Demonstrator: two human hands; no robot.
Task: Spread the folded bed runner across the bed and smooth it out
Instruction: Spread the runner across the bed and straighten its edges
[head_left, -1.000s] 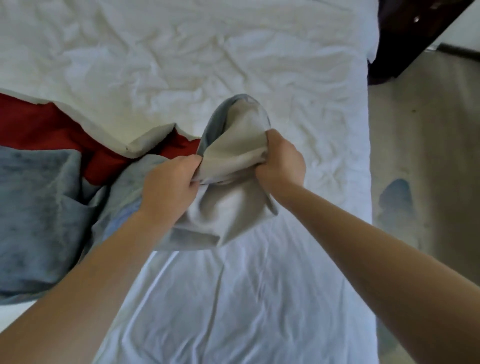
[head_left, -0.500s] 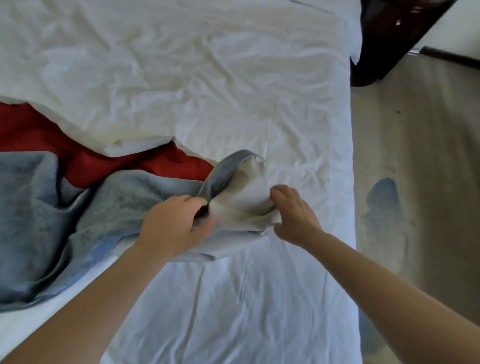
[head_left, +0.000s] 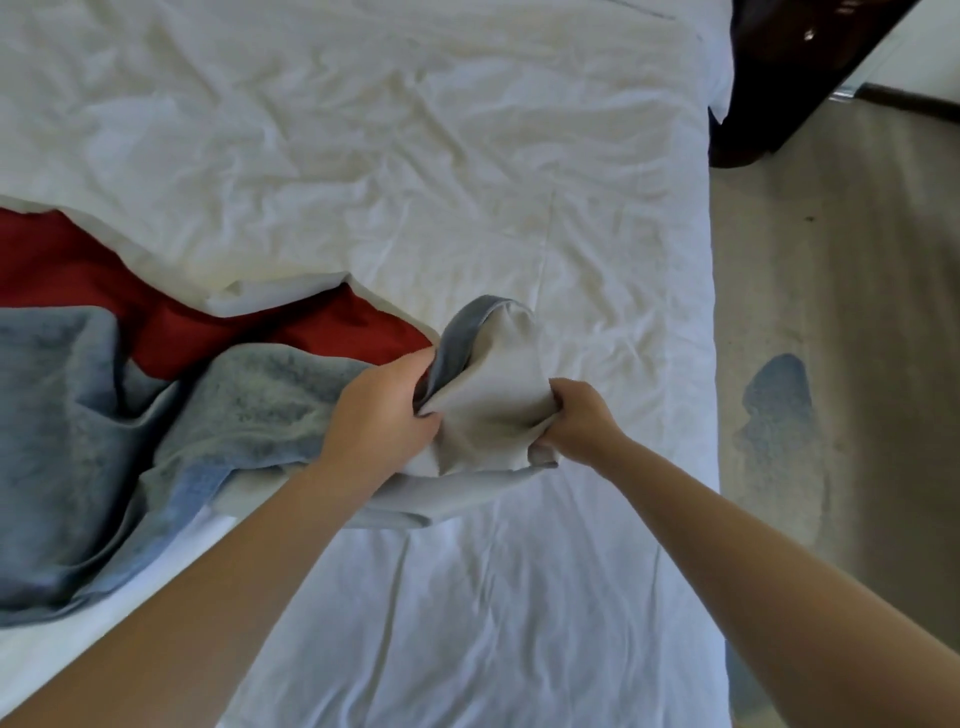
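Midway, we held bed runner (head_left: 488, 400) bunched at frame centre, left hand (head_left: 382, 410) and right hand (head_left: 579, 421) both clenched on its folded end. Best course, we judged: draw it evenly toward right edge of bed (head_left: 467, 130).

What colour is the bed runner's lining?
Pale beige-grey, on the bed runner, clearest in the head view.

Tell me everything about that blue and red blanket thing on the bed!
The bed runner looks soft and fuzzy, grey-blue on top with a red band and a pale grey lining. It lies rumpled across the left part of the white bed, not yet flat. Its right end is bunched up and turned over, lining showing. The left hand and the right hand both grip that end.
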